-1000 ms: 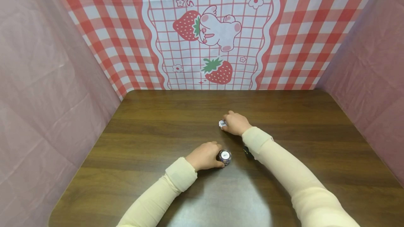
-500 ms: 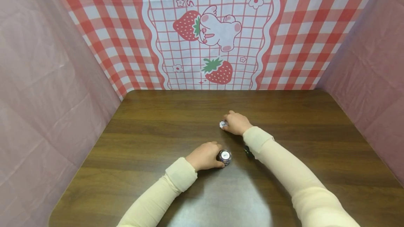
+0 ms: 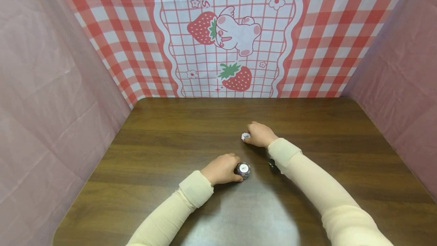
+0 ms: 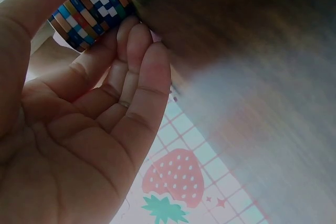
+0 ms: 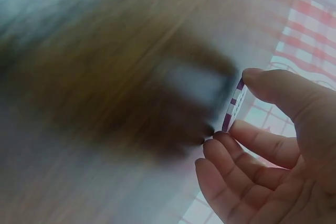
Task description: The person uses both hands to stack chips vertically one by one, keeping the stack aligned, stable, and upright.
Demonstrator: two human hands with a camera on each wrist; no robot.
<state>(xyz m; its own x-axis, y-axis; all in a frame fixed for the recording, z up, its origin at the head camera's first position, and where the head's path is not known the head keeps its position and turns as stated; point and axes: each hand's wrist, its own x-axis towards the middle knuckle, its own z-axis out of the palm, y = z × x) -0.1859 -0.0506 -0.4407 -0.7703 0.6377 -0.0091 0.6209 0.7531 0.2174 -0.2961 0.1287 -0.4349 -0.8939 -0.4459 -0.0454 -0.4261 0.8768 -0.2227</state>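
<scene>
Near the table's middle, a stack of several poker chips [image 3: 244,168] stands with a white "100" label on top. My left hand [image 3: 222,169] holds this stack between thumb and fingers; its multicoloured edges show in the left wrist view as a stack [image 4: 90,18]. Farther back and to the right, my right hand [image 3: 261,134] pinches a pale poker chip [image 3: 245,136] by its edge. In the right wrist view this chip [image 5: 234,104] has a purple-and-white rim and sits between thumb and index finger. Whether it touches the table cannot be told.
The brown wooden table [image 3: 177,124] ends at a red-and-white strawberry cloth [image 3: 218,41] behind. Pink cloth hangs on both sides. A small dark object [image 3: 272,164] shows under the right cuff.
My right hand has shifted slightly right and toward me with the pale poker chip, mostly in the last half second. The left hand and the stack have stayed in place.
</scene>
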